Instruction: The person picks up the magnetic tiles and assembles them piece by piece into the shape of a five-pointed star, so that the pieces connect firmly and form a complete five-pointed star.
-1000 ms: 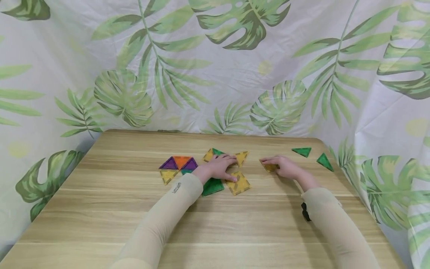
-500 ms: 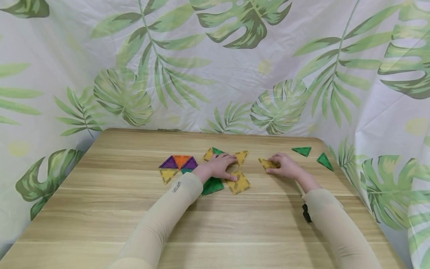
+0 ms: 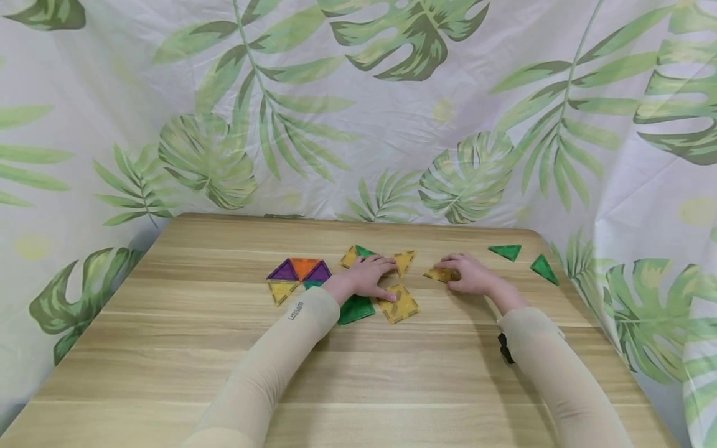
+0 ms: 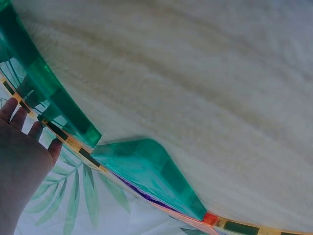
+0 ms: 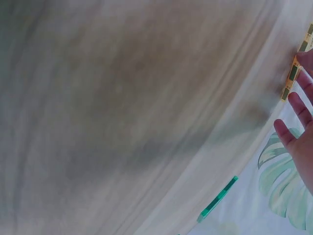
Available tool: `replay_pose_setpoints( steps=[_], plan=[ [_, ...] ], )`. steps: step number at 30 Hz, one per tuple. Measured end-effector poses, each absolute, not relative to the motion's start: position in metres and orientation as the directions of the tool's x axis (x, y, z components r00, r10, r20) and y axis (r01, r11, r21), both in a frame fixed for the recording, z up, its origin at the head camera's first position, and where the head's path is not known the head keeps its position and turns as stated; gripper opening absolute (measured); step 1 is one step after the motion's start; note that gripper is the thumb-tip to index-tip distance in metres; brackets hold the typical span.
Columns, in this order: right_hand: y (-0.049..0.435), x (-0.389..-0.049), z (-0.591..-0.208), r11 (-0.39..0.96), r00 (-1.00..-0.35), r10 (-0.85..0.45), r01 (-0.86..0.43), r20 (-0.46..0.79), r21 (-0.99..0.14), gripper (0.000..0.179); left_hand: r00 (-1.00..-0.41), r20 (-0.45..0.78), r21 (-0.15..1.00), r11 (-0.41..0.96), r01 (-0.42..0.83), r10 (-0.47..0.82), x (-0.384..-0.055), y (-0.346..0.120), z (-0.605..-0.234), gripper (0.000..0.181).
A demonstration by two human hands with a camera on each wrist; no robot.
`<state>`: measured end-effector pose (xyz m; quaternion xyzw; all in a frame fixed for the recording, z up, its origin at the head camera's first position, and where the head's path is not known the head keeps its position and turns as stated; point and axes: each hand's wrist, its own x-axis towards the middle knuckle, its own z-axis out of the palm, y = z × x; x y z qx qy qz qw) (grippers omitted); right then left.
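Note:
My right hand (image 3: pixel 473 275) pinches a translucent yellow triangular magnetic tile (image 3: pixel 434 274) between thumb and fingers; the right wrist view shows this tile (image 5: pixel 292 76) edge-on at the fingertips. Further left, my left hand (image 3: pixel 366 277) lies spread over a group of tiles, fingers extended, thumb on the yellow square tile (image 3: pixel 402 308). A green square tile (image 3: pixel 356 310) shows below the palm, a green triangle tile (image 3: pixel 365 251) beyond the knuckles. Beside the left fingertips is another yellow triangle tile (image 3: pixel 405 262). The middle of the group is hidden under the hand.
To the left sits a joined cluster with purple (image 3: pixel 282 270), orange (image 3: pixel 303 267) and yellow (image 3: pixel 282 290) triangle tiles. Two green triangle tiles (image 3: pixel 506 251) lie near the table's right back corner. A leaf-print cloth (image 3: pixel 313 124) hangs behind the wooden table (image 3: pixel 358 386).
My right hand has turned the yellow triangle tile and brought it slightly left, its grip shifting from fingers over it to a pinch at its right side. The left hand stays put.

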<state>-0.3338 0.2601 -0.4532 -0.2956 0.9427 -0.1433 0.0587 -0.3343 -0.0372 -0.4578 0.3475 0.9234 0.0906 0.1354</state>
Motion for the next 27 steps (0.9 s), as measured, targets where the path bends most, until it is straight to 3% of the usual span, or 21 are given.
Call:
replay_pose_setpoints(
  steps=[11,20,27],
  plan=[
    [0.262,-0.328,-0.459,0.881,-0.919,-0.394,-0.387,0.029,-0.273,0.067,-0.721,-0.182,0.264,0.739,0.619,0.669,-0.335,-0.037,-0.46,0.084],
    [0.25,-0.335,-0.459,0.818,-0.869,-0.496,-0.466,-0.001,-0.338,0.06,-0.725,-0.175,0.263,0.741,0.618,0.666,-0.337,-0.037,-0.462,0.084],
    [0.236,-0.346,-0.46,0.788,-0.826,-0.564,-0.53,-0.021,-0.314,0.057,-0.736,-0.187,0.243,0.756,0.607,0.651,-0.335,-0.036,-0.46,0.084]
  ],
)
